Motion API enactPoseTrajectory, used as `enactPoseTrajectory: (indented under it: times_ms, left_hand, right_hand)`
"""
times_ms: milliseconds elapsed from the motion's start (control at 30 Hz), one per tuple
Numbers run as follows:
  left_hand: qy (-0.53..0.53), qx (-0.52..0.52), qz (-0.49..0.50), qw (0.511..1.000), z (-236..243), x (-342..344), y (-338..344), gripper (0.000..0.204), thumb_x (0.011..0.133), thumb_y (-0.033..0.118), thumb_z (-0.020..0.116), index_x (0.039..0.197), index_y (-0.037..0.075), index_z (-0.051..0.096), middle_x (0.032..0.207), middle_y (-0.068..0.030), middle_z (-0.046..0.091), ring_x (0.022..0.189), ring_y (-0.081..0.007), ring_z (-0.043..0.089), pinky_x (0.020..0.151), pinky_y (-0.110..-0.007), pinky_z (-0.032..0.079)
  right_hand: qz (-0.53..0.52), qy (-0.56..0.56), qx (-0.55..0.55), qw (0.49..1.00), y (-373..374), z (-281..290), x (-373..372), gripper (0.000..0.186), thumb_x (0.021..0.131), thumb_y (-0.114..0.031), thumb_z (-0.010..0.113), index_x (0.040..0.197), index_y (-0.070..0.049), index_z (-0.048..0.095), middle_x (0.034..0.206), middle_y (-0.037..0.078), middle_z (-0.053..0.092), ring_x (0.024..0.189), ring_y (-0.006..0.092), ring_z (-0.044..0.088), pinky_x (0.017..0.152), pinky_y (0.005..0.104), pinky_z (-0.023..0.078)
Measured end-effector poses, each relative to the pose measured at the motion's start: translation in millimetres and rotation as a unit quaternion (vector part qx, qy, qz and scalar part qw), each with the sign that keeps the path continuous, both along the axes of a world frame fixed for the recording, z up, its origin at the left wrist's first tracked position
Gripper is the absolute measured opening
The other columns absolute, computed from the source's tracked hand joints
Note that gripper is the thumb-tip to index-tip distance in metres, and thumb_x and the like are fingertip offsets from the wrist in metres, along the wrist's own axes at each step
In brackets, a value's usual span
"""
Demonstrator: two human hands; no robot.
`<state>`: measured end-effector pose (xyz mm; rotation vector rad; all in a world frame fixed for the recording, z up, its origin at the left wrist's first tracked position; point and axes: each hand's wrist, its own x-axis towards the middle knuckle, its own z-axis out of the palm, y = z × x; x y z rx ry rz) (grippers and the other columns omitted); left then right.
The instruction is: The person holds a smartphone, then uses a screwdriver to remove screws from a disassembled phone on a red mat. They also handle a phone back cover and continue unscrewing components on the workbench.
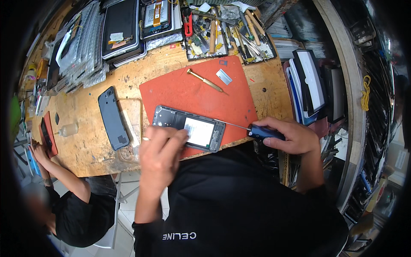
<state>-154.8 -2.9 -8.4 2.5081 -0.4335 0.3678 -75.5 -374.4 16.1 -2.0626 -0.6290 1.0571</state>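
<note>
An opened phone (209, 149) lies tilted on the red mat, its back off and a white-labelled battery (199, 132) showing. My left hand (160, 147), a ring on one finger, bends over the phone's left part with closed fingers gripping it; the thumb is hidden. In my right hand (293, 135) is a screwdriver with a dark blue handle (269, 133). Its thin shaft points left, with the tip at the phone's upper right edge. Beyond the phone lie a brass screwdriver (205, 80) and a small silver metal plate (224, 76).
Left of the red mat (171, 90) are a dark phone back cover (113, 120) and a clear case (133, 150). A tool tray (188, 55) and stacked devices (122, 34) line the back. Another person's hand (39, 152) is at the far left, near a small bottle (68, 129).
</note>
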Motion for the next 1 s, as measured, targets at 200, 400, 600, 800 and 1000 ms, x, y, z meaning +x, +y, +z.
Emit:
enactPoseTrajectory:
  times_ms: [200, 400, 600, 800, 1000]
  left_hand:
    - [0.032, -0.075, 0.002, 0.997, -18, 8, -48, 0.034, 0.075, -0.005, 0.081, 0.108, 0.003, 0.081, 0.095, -0.0072, 0.069, 0.089, -0.0265, 0.064, 0.076, -0.038, 0.055]
    - [0.023, -0.056, -0.018, 0.998, -29, 8, -60, 0.032, 0.079, -0.004, 0.083, 0.110, 0.003, 0.082, 0.093, -0.0074, 0.066, 0.086, -0.0271, 0.063, 0.073, -0.039, 0.053]
    - [0.007, -0.054, -0.014, 0.998, -34, 9, -66, 0.033, 0.079, -0.004, 0.085, 0.112, 0.002, 0.082, 0.091, -0.0081, 0.064, 0.083, -0.0272, 0.062, 0.070, -0.039, 0.052]
    - [0.004, -0.059, -0.015, 0.998, -34, 9, -67, 0.034, 0.079, -0.004, 0.085, 0.112, 0.000, 0.081, 0.090, -0.0090, 0.064, 0.083, -0.0272, 0.062, 0.070, -0.039, 0.052]
    - [-0.003, -0.062, -0.007, 0.998, -34, 8, -69, 0.035, 0.078, -0.005, 0.085, 0.113, 0.000, 0.081, 0.090, -0.0091, 0.064, 0.084, -0.0272, 0.063, 0.069, -0.039, 0.052]
  right_hand:
    - [-0.003, 0.023, -0.006, 1.000, -1, 0, 0, 0.048, 0.105, -0.019, 0.070, 0.148, -0.007, 0.056, 0.112, 0.014, 0.073, 0.097, 0.0292, 0.077, 0.086, 0.0373, 0.057]
    - [-0.017, 0.044, -0.008, 0.999, 3, -4, 2, 0.048, 0.105, -0.021, 0.070, 0.149, -0.007, 0.056, 0.106, 0.015, 0.074, 0.092, 0.0306, 0.077, 0.081, 0.0386, 0.057]
    - [-0.013, 0.017, 0.015, 1.000, 1, -9, 1, 0.049, 0.105, -0.022, 0.070, 0.149, -0.006, 0.056, 0.103, 0.016, 0.074, 0.089, 0.0330, 0.077, 0.079, 0.0404, 0.057]
    - [-0.005, -0.002, 0.019, 1.000, 2, -12, 2, 0.050, 0.104, -0.022, 0.071, 0.149, -0.006, 0.056, 0.104, 0.017, 0.074, 0.090, 0.0345, 0.077, 0.079, 0.0411, 0.057]
    - [0.007, -0.024, 0.015, 1.000, 3, -7, 1, 0.050, 0.103, -0.021, 0.071, 0.148, -0.006, 0.056, 0.104, 0.017, 0.074, 0.089, 0.0359, 0.077, 0.078, 0.0414, 0.057]
